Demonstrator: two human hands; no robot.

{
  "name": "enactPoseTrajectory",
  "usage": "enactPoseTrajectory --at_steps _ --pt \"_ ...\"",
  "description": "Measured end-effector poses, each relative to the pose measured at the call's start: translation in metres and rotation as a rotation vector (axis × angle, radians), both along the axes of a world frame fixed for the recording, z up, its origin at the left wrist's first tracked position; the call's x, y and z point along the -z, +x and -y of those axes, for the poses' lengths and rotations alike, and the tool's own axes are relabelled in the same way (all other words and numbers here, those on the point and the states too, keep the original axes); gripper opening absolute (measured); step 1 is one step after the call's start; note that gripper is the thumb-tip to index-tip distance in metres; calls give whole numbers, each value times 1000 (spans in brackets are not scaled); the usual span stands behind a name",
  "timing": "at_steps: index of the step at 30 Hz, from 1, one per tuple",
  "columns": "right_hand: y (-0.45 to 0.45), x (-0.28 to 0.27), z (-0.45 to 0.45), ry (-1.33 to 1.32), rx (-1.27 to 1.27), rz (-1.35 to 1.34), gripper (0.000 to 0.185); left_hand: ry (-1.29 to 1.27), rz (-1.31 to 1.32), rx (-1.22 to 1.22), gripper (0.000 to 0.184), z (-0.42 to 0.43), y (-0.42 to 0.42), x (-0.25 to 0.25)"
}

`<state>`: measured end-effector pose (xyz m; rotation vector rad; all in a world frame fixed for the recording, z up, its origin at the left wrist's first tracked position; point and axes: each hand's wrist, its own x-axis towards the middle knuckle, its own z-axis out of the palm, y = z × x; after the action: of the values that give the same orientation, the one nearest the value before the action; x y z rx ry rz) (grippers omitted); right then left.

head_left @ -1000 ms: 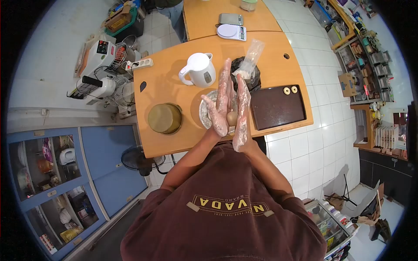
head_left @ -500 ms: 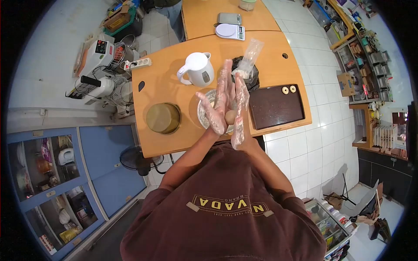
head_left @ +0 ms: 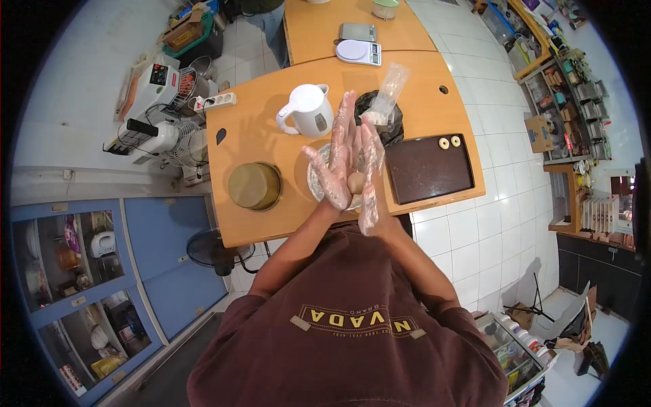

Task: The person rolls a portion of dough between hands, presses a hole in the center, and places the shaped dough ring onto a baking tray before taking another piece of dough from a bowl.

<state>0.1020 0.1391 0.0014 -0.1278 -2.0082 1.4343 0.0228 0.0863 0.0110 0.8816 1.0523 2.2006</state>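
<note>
A small round dough ball [head_left: 355, 182] is pressed between the palms of my left hand [head_left: 333, 178] and my right hand [head_left: 369, 186]. Both hands look whitish, as if in clear gloves or dusted with flour, and their fingers stretch forward, away from my body. Partly hidden beneath them is a round bowl [head_left: 314, 183] whose contents I cannot make out. To the right lies a dark baking tray [head_left: 427, 169] with two small ring-shaped dough pieces [head_left: 449, 142] near its far right corner.
Beyond my hands stands a white electric kettle [head_left: 310, 112], with a black plastic bag [head_left: 390, 129] and a clear bag [head_left: 392, 88] to its right. A round brownish-green container [head_left: 254, 185] sits at left. Farther off are a white kitchen scale [head_left: 358, 51] and a grey scale [head_left: 358, 32].
My palms have shifted slightly against each other, with the right hand a little lower. The dough ball stays between them.
</note>
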Motion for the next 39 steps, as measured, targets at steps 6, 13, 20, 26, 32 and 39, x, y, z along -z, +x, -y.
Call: enactPoseTrajectory --at_steps 6,13,20,26,32,39 --pt "-3 -12 -4 -28 38 -45 92 -112 4 119 117 10 28 20" --pt "-11 21 -12 117 107 141 89 4 20 8 129 5 9 -16" --pt "-13 -3 1 -322 -29 -124 113 -123 36 142 124 11 12 25" --pt "-22 0 -13 -235 77 -69 113 -28 -33 -11 141 7 15 -15" --pt "-12 -13 12 -105 -13 -76 109 -114 -157 34 129 5 -11 11" --pt "-20 -19 -12 -129 115 -84 105 -61 -2 69 143 14 21 -16"
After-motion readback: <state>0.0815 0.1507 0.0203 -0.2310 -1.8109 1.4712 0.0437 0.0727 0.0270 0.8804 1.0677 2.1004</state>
